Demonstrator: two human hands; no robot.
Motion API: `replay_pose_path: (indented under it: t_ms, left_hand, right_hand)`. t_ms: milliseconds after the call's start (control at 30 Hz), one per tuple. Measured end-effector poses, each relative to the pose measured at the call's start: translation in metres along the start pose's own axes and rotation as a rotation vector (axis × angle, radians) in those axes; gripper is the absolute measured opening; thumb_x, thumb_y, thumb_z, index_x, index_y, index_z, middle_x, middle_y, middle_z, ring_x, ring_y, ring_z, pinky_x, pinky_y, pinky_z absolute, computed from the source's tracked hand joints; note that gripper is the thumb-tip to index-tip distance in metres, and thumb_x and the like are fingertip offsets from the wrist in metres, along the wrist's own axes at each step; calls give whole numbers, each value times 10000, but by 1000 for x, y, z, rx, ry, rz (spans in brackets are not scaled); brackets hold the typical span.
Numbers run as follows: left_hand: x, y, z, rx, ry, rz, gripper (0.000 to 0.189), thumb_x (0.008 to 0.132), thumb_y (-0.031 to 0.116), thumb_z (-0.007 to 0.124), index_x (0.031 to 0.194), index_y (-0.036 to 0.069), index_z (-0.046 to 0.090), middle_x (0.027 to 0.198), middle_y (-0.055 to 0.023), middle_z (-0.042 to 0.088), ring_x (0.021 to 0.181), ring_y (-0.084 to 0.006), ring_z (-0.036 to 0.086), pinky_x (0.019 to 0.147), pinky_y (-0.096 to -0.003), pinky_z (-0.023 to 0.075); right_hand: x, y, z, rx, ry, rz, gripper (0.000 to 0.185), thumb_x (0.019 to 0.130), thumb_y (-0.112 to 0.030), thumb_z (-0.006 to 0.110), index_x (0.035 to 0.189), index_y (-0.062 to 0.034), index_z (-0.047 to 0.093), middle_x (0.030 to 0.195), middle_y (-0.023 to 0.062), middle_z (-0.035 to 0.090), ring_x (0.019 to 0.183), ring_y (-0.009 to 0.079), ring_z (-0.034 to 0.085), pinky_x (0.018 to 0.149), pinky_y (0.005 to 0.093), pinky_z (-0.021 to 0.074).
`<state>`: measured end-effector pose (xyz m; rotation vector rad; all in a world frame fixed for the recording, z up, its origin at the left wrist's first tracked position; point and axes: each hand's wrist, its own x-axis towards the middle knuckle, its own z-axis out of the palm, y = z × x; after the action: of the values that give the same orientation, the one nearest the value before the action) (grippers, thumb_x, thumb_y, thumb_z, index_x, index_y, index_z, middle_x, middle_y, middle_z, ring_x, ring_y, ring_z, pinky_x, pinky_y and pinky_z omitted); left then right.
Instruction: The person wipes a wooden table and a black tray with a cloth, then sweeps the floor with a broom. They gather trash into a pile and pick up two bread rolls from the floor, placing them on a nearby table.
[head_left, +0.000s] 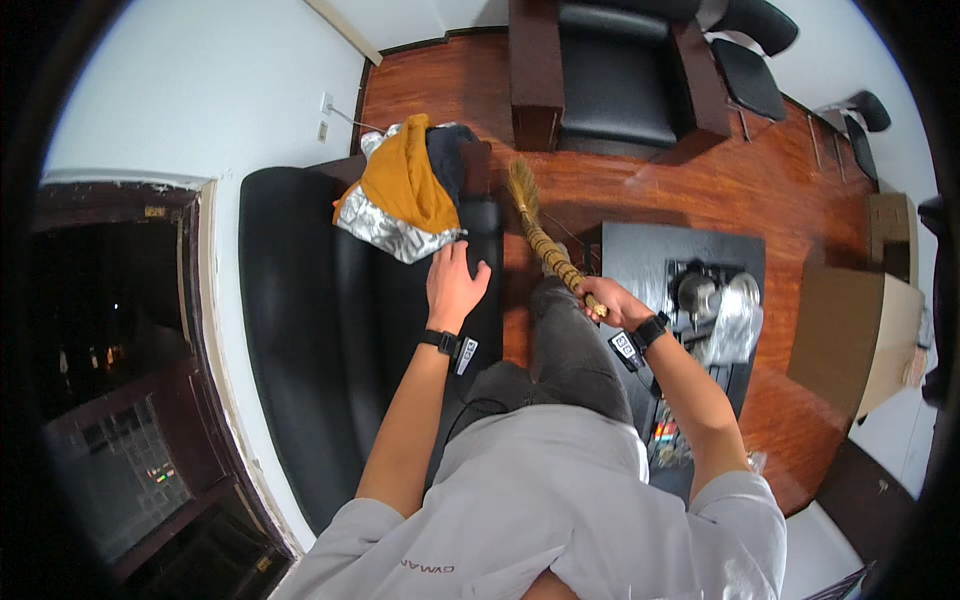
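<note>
My right hand (611, 300) grips the butt end of a bound straw whisk broom (551, 255). The broom points away from me, its loose bristles over the wooden floor between the black sofa and the armchair. My left hand (455, 285), fingers spread and holding nothing, is over the seat of the black sofa (382, 322), just on the near side of a pile of clothes. In that pile, a mustard-yellow garment (409, 180) lies over a grey-and-white patterned one (390, 231), with a dark garment (448, 154) beside them. Both wrists wear black straps with small devices.
A black table (637, 262) on the right bears a metal kettle (696, 292) and clear plastic wrapping (731, 326). Beyond stands a black armchair (619, 82) with wooden arms. A large cardboard box (840, 330) is at the far right. On the left is a dark-framed window (199, 360).
</note>
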<state>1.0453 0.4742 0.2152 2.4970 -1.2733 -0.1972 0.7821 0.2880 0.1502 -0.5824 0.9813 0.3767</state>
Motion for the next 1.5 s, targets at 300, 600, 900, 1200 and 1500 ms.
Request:
replay_pose_path:
  t_ms: [300, 600, 900, 1200, 1500]
  left_hand:
    - [69, -15, 4, 32, -106, -85, 491, 880, 303, 751, 1241, -18, 662, 1168, -207, 665, 1130, -411, 634, 970, -491, 535]
    - [104, -18, 16, -42, -245, -150, 511, 926, 287, 758, 1320, -9, 623, 1287, -212, 660, 1228, -420, 615, 1042, -487, 514]
    - [143, -22, 22, -46, -251, -17, 490, 893, 270, 757, 1278, -12, 642, 1244, -204, 655, 1156, -423, 623, 996, -490, 529]
    - [181, -15, 34, 4, -263, 14, 480, 914, 270, 749, 1285, -14, 640, 1257, -219, 656, 1178, -425, 617, 1015, -499, 518]
    - [178, -23, 62, -189, -358, -165, 415, 957, 251, 740, 1274, -5, 662, 1236, -190, 664, 1125, -377, 651, 989, -458, 540]
  right_hand:
    - [34, -119, -66, 32, -75, 104, 130, 979, -195, 667, 1015, -101, 584, 741, 29, 627, 497, 126, 552, 401, 280, 420]
    - [91, -149, -198, 783, -191, 433, 200, 1062, -224, 523, 1137, -50, 458, 793, 65, 556, 428, 79, 473, 310, 231, 383]
    - [-13, -42, -287, 1361, -403, 370, 298, 1106, -277, 512, 1193, 4, 460, 802, 132, 531, 417, 139, 430, 349, 300, 376]
    - [-127, -7, -356, 1397, -21, 123, 304, 1075, -239, 544, 1242, -1, 454, 873, 116, 537, 463, 134, 499, 341, 270, 384]
    - [-171, -19, -362, 1137, 290, 35, 195, 1074, -226, 561, 1160, -59, 508, 797, 109, 601, 438, 120, 497, 310, 230, 376]
